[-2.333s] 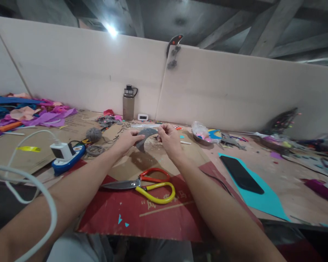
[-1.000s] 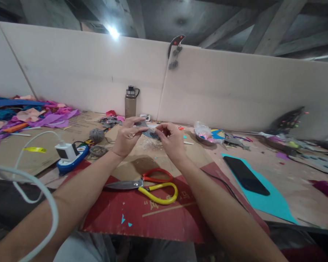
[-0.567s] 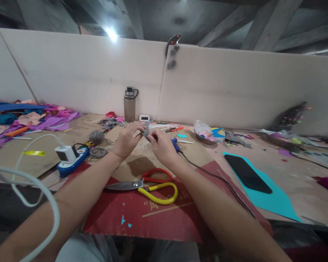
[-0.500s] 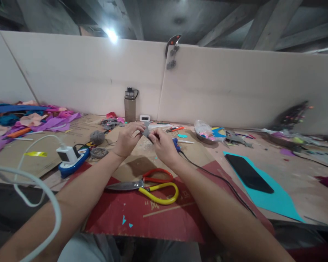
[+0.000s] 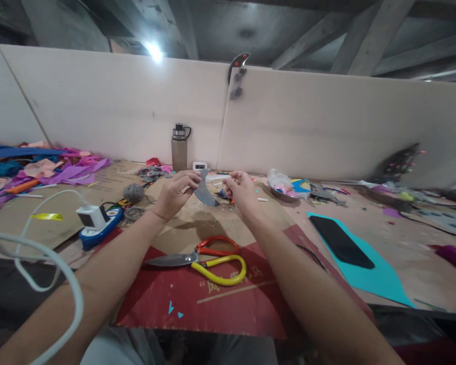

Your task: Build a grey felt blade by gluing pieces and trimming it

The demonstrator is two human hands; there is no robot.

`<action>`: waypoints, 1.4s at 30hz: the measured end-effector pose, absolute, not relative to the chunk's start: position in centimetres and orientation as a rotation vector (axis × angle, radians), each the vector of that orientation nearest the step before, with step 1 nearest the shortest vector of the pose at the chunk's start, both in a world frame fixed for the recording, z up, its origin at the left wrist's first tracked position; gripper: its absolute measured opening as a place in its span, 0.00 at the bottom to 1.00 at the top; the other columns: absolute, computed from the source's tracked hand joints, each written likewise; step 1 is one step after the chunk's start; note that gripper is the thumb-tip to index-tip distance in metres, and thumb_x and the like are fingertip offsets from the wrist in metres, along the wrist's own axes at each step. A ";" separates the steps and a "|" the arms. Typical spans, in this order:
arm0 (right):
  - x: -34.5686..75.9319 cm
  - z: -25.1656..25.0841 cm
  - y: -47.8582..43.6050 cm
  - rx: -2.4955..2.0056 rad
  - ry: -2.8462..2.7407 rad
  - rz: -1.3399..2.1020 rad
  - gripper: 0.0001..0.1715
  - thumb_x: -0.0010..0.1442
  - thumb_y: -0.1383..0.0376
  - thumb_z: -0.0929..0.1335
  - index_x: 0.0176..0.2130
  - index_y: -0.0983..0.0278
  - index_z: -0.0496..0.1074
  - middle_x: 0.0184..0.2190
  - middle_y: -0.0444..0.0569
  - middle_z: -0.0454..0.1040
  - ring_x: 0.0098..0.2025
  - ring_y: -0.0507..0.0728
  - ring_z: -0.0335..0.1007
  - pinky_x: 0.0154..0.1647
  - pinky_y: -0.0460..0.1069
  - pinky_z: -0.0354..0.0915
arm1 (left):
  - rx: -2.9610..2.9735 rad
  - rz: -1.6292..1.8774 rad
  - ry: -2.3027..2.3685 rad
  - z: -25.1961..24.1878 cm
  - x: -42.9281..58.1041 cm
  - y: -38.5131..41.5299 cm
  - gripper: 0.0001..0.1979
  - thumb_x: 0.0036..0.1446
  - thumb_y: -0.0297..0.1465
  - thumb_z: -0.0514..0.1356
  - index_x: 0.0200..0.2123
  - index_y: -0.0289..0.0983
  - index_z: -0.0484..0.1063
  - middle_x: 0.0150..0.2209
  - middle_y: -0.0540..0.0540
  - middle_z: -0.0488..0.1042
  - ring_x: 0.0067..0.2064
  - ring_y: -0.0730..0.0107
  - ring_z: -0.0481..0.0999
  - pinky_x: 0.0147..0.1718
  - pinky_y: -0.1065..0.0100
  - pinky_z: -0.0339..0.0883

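Between the thumb and fingers of my left hand [image 5: 178,193] is a curved, crescent-shaped strip of grey felt [image 5: 205,191], its lower end free. My right hand [image 5: 241,194] is a little to the right, apart from the strip. Its thumb and fingertips are pinched together; what they hold, if anything, is too small to make out. Just beside those fingertips shows a dark blue thing with an orange part [image 5: 223,194], mostly hidden by the hand. Scissors [image 5: 197,258] with one red and one yellow handle lie open below my hands.
A red and brown cardboard sheet [image 5: 213,314] covers the table before me. A water bottle [image 5: 179,152] stands behind. Left are grey yarn [image 5: 134,192], a power strip [image 5: 102,228] and cloth scraps [image 5: 53,167]. Right lie a bowl [image 5: 287,194] and a black phone [image 5: 342,242].
My right hand has let go of the grey felt strip and moved right. More of the strip shows now, still in my left hand, which has barely moved.
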State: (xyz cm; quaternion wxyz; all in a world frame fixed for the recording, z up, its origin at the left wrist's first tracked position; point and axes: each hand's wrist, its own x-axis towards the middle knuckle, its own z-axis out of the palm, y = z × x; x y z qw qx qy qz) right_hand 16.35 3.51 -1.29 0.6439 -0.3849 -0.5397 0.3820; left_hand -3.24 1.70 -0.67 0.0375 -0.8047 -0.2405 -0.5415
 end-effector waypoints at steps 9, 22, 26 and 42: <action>15.2 -2.2 2.6 -0.891 -1.478 0.772 0.13 0.50 0.57 0.66 0.22 0.63 0.64 0.18 0.38 0.60 0.21 0.48 0.53 0.23 0.45 0.53 | -2.543 -1.896 -0.857 -1.3 -1.5 1.3 0.07 0.55 0.29 0.58 0.38 0.38 0.71 0.51 0.40 0.70 0.55 0.64 0.68 0.54 0.57 0.63; 15.6 -1.8 1.6 -0.986 -1.497 0.508 0.12 0.54 0.59 0.65 0.25 0.63 0.67 0.21 0.41 0.66 0.26 0.51 0.59 0.30 0.47 0.57 | -2.820 -2.080 -1.770 -1.3 -1.6 1.8 0.15 0.45 0.40 0.65 0.26 0.35 0.66 0.22 0.53 0.67 0.20 0.78 0.67 0.18 0.73 0.66; 16.5 -0.4 0.9 -0.962 -1.363 0.317 0.13 0.57 0.58 0.64 0.28 0.64 0.67 0.23 0.43 0.67 0.27 0.52 0.60 0.32 0.47 0.59 | -2.781 -1.984 -1.840 -1.2 -1.8 1.6 0.13 0.46 0.38 0.63 0.26 0.35 0.66 0.21 0.53 0.67 0.19 0.78 0.67 0.16 0.74 0.64; 16.8 -0.7 1.3 -0.899 -1.436 0.326 0.09 0.58 0.61 0.64 0.29 0.63 0.66 0.24 0.42 0.63 0.27 0.51 0.58 0.32 0.47 0.57 | -2.816 -1.957 -1.835 -1.6 -1.7 1.8 0.12 0.44 0.35 0.64 0.24 0.36 0.64 0.18 0.54 0.65 0.18 0.76 0.66 0.16 0.73 0.62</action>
